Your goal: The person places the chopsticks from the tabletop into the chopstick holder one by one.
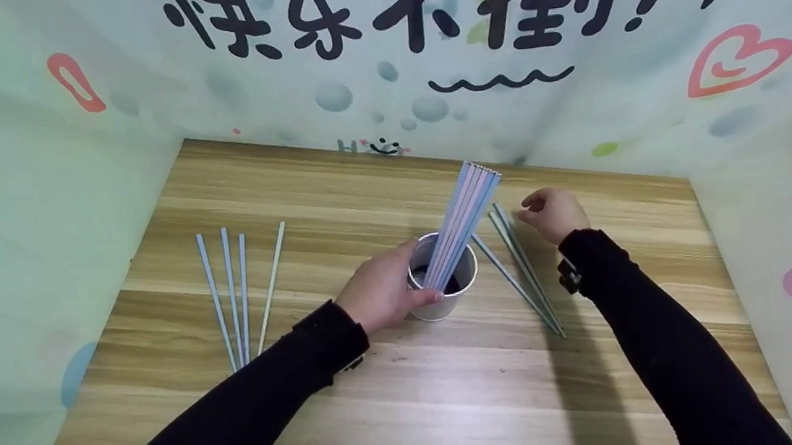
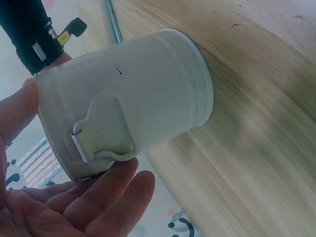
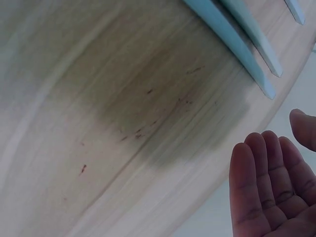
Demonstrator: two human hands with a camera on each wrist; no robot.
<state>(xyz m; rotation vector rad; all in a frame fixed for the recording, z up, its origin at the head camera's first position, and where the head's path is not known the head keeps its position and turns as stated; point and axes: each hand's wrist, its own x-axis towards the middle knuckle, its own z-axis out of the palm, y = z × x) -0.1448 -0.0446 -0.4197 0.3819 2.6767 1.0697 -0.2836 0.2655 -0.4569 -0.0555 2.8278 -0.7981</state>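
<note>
A white metal cup (image 1: 455,297) stands mid-table holding a bundle of pale blue and pink sticks (image 1: 467,217) that leans up and to the right. My left hand (image 1: 391,285) grips the cup from its left side, thumb near the rim. In the left wrist view the fingers (image 2: 98,197) lie along the cup's wall (image 2: 143,98). My right hand (image 1: 551,213) hovers with loosely curled fingers and holds nothing, just above the far ends of several grey-blue sticks (image 1: 526,279) lying right of the cup. The right wrist view shows that palm (image 3: 271,190) bare, near the stick tips (image 3: 237,37).
Several more pale sticks (image 1: 239,296) lie side by side on the wooden table (image 1: 412,388) at the left. Printed fabric walls close in the table at the back and both sides. Bare wood lies in front of the cup.
</note>
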